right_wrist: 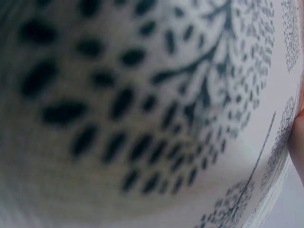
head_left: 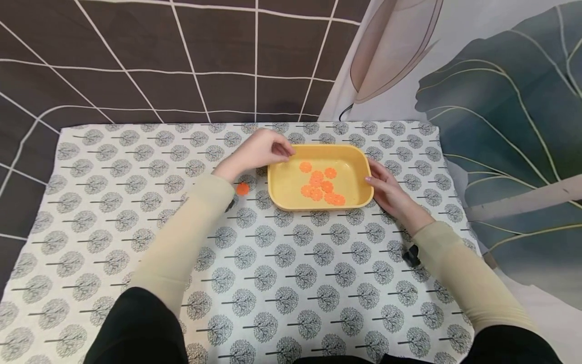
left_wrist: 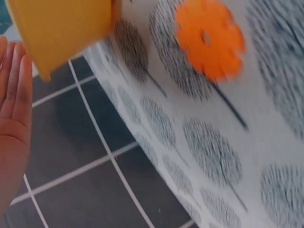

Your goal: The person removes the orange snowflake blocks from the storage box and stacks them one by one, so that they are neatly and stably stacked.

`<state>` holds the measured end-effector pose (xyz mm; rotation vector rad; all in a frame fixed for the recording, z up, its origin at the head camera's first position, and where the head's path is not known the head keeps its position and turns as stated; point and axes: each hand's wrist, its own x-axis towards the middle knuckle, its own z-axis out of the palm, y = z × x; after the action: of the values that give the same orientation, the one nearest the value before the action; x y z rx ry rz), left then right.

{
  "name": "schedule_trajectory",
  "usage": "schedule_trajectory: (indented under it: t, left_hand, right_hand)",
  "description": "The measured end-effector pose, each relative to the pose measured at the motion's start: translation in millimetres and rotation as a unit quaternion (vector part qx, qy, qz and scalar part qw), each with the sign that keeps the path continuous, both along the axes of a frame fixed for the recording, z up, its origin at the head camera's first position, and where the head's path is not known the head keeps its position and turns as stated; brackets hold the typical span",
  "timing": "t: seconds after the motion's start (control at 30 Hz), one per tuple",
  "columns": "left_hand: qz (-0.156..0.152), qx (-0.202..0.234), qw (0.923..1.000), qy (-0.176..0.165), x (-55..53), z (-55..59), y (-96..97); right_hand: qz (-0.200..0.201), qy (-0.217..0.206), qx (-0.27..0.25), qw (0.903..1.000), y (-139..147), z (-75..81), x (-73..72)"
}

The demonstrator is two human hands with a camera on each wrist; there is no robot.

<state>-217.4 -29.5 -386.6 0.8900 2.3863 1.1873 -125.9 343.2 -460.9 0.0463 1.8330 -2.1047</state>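
A yellow rectangular tub (head_left: 273,192) stands on the patterned cloth, with several orange scalloped discs (head_left: 317,177) on its floor, some overlapping. My left hand (head_left: 260,150) is over the tub's far left corner, its thumb and index fingertips close together at the rim. In the left wrist view, other fingers (left_wrist: 20,80) extend past the tub's wall (left_wrist: 61,28); whether a disc is between the fingertips I cannot tell. At the right end, my right hand (head_left: 388,188) grips the tub, thumb at the rim and fingers along the outside. One orange disc (head_left: 243,188) lies outside, left of the tub.
Tree-printed cloth (head_left: 282,253) covers the table. A dark tiled surface with white lines (head_left: 218,60) rises behind its far edge. Leaf-patterned drapery (head_left: 500,126) hangs on the right. A dark wrist device (head_left: 411,256) sits at the right cuff; the right wrist view shows mostly blurred cloth.
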Motion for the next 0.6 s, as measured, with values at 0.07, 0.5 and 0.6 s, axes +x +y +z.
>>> schedule_trajectory:
  t: [0.07,0.5,0.6]
  left_hand:
    - [-0.003,0.0,0.9999,-0.01,0.4,-2.2,7.7]
    - [-0.048,-0.052,0.9971,-0.027,-4.1,-17.3,38.5]
    - [-0.058,-0.068,0.9958,-0.018,-4.1,-17.8,42.4]
  right_hand:
    - [0.0,0.001,0.004,1.0,0.0,0.2,0.0]
    - [0.005,0.008,0.003,0.9999,0.1,0.5,1.7]
    - [0.006,0.011,-0.004,0.9999,0.6,0.1,2.0]
